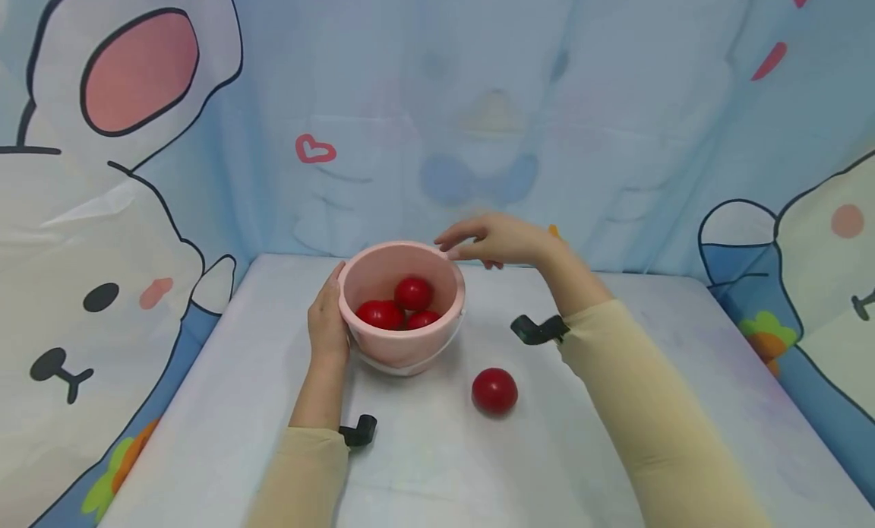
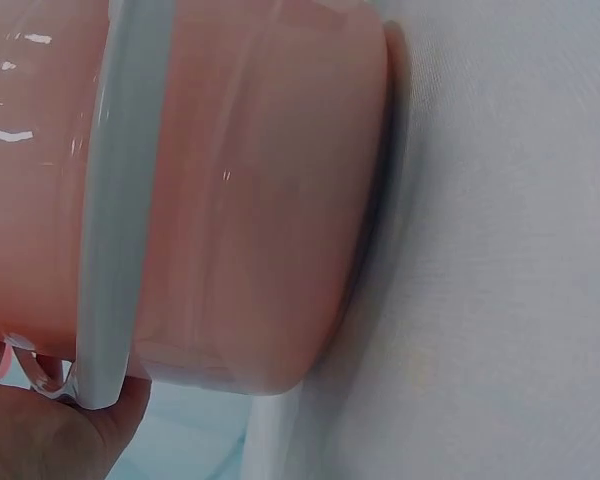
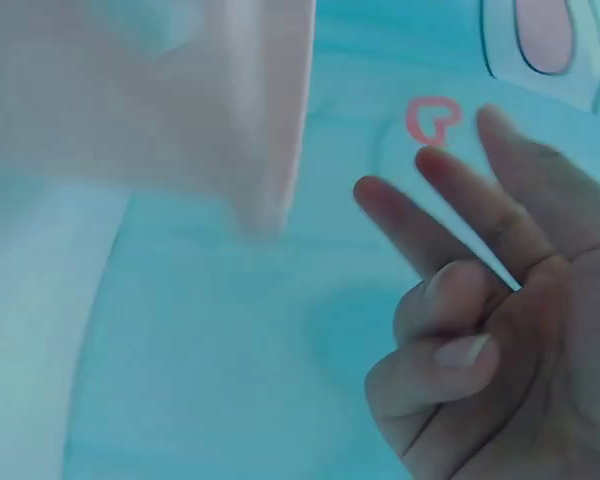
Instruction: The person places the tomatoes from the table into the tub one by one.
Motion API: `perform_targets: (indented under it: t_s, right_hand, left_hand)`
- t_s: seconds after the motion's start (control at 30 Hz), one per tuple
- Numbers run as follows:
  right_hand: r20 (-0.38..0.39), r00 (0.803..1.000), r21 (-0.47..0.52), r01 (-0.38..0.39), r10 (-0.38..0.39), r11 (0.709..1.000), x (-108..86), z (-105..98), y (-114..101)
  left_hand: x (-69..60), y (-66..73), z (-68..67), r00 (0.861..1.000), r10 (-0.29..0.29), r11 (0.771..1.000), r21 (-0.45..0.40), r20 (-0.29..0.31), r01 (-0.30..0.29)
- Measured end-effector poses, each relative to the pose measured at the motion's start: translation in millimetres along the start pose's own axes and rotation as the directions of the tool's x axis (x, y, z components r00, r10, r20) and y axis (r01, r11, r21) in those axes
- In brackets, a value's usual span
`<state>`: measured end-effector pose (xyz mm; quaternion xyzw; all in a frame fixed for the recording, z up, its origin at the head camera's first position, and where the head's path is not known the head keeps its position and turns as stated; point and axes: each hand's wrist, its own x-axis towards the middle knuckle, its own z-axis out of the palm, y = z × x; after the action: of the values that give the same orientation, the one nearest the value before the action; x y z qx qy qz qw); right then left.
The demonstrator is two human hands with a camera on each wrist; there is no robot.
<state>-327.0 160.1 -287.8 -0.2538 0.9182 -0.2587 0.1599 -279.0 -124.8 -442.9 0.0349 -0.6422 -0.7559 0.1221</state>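
A pale pink bucket [image 1: 403,349] with a white handle [image 2: 120,200] stands upright on the table. Inside it lie several glossy red, tomato-like round things [image 1: 413,293]. Another red tomato-like thing [image 1: 494,391] rests on the table, to the bucket's front right. My left hand [image 1: 328,323] holds the bucket's left side, its fingers reaching up near the rim; in the left wrist view they are by the handle's joint. Over the right rim hovers my right hand [image 1: 502,241], loosely bent and holding nothing. In the right wrist view the right hand's fingers [image 3: 390,215] are apart from the blurred bucket.
The white-covered table [image 1: 424,467] reaches back to a blue curtain [image 1: 615,133] printed with cartoon animals. The curtain hangs right behind the bucket and along both sides. A small black wrist mount [image 1: 540,330] sticks out from the right sleeve, and another [image 1: 359,431] from the left.
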Motion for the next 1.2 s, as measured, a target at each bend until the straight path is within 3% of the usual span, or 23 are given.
perform_targets:
  t_s: [0.13, 0.27, 0.43, 0.67, 0.93, 1.07, 1.2]
  right_hand:
    - [-0.016, 0.997, 0.039, -0.075, 0.076, 0.996, -41.8, 12.3, 28.2]
    - [-0.007, 0.991, 0.102, -0.131, 0.132, 0.986, -73.7, 40.4, 50.8]
    - [0.019, 0.995, 0.223, -0.104, 0.102, 0.969, -96.7, 87.3, 69.8]
    - [0.047, 0.998, 0.398, -0.064, 0.049, 0.915, -110.5, 135.2, 91.6]
    - [0.039, 0.999, 0.541, -0.024, 0.003, 0.84, -110.9, 161.6, 104.9]
    - [0.059, 0.997, 0.551, -0.071, 0.046, 0.831, -108.3, 168.2, 107.4]
    - [0.076, 0.992, 0.523, -0.126, 0.101, 0.843, -107.7, 174.4, 111.7]
  left_hand:
    - [1.1, 1.3, -1.6, 1.0, 0.009, 1.0, -0.003, -0.006, -0.009]
    - [2.4, 2.5, -4.7, 1.0, 0.01, 1.0, -0.009, -0.013, -0.01]
    - [4.0, 3.7, -10.2, 1.0, 0.013, 1.0, -0.009, -0.024, -0.013]
    - [6.2, 3.3, -14.0, 0.999, 0.024, 0.999, -0.027, -0.025, -0.025]
    - [6.5, 3.7, -14.6, 1.0, 0.011, 0.999, -0.039, -0.016, -0.011]
    - [2.7, 11.0, -13.2, 1.0, -0.005, 1.0, -0.022, -0.017, 0.005]
    - [-5.9, 25.2, -11.4, 1.0, -0.013, 0.999, -0.036, -0.013, 0.013]
